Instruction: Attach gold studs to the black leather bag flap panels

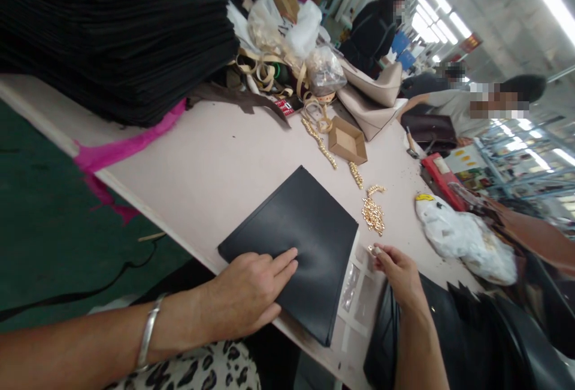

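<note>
A black leather panel (309, 216) lies flat on the table in front of me. My left hand (254, 291) rests on its lower part, fingers stretched out and holding nothing. Just past the panel's right edge, my right hand (398, 267) pinches a small gold metal piece (372, 248) between thumb and fingertips; its exact kind is too small to make out. Beyond that hand is a loose heap of gold metal pieces (374, 217). Rows of similar gold pieces (321, 144) lie farther back, beside a small open cardboard box (348, 140).
A tall stack of black material (112, 36) with a pink strip (135, 144) stands at left. Black leather pieces (467, 330) and a white plastic bag (465, 237) lie at right. Beige bags (372, 99) and plastic bags (305, 30) crowd the back. Several people (449, 102) are across the table.
</note>
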Demonstrator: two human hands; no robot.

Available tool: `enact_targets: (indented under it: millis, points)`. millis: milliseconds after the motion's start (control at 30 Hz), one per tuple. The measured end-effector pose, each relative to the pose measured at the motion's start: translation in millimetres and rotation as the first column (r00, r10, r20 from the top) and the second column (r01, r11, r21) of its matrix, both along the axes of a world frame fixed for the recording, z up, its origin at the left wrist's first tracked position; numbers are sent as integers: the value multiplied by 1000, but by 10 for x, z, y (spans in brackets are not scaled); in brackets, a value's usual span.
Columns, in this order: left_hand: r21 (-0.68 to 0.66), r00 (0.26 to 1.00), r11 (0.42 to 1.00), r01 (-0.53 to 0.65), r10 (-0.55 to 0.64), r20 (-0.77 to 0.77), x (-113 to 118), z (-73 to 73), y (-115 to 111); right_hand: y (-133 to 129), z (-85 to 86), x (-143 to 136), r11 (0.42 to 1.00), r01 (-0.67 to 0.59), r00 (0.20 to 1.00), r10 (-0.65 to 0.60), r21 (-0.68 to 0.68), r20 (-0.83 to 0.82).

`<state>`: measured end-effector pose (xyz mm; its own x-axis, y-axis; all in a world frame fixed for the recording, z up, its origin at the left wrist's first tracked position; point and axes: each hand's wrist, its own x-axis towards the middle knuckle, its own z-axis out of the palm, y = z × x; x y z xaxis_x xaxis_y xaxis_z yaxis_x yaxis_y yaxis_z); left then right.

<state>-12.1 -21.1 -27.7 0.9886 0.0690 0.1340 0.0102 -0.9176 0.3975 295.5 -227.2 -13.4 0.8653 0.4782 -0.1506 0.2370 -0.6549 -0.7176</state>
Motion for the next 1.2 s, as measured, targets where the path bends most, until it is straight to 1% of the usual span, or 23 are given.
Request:
enact_targets:
  millis: [100, 167, 200, 267, 367, 467, 533, 600, 767, 967, 1033, 1133, 1200]
  points:
    - [34, 999, 999, 31, -32, 18, -7, -9, 5, 201, 105, -366, 995, 2, 989, 12, 97, -144]
    - [61, 999, 998, 35, -37, 30, -7, -25, 0, 386, 139, -661, 990, -21, 958, 60, 141, -279]
    - [71, 999, 997, 36, -38, 34, -6, -36, -4, 478, 143, -803, 988, -56, 939, 102, 145, -328]
    - [83, 998, 996, 36, -40, 40, -6, -57, -14, 640, 133, -1039, 977, -185, 914, 211, 108, -347]
    - [84, 998, 996, 41, -45, 52, -7, -71, -18, 807, 111, -1231, 921, -387, 900, 371, -31, -230]
    - [79, 997, 996, 49, -54, 62, -9, -61, -6, 903, 129, -1281, 855, -492, 870, 478, -161, -118]
    - [75, 996, 996, 55, -60, 66, -9, -53, 5, 943, 155, -1287, 823, -528, 848, 522, -207, -90]
    - [70, 995, 996, 59, -64, 76, -10, -54, 12, 970, 176, -1291, 806, -546, 836, 543, -231, -79]
    - [65, 995, 996, 57, -62, 78, -9, -83, 3, 1021, 185, -1294, 790, -541, 838, 534, -289, -112]
    - [80, 996, 995, 54, -60, 70, 4, -83, -6, 1134, 213, -1234, 739, -557, 830, 508, -379, -230]
    - [72, 995, 996, 59, -64, 70, -1, -82, -6, 1193, 233, -1209, 700, -570, 820, 521, -431, -237]
    - [47, 994, 995, 85, -88, 72, -22, -86, -1, 1288, 269, -1205, 613, -599, 790, 560, -515, -250]
    - [32, 992, 994, 102, -104, 68, -34, -89, 11, 1338, 291, -1223, 581, -589, 790, 560, -562, -250]
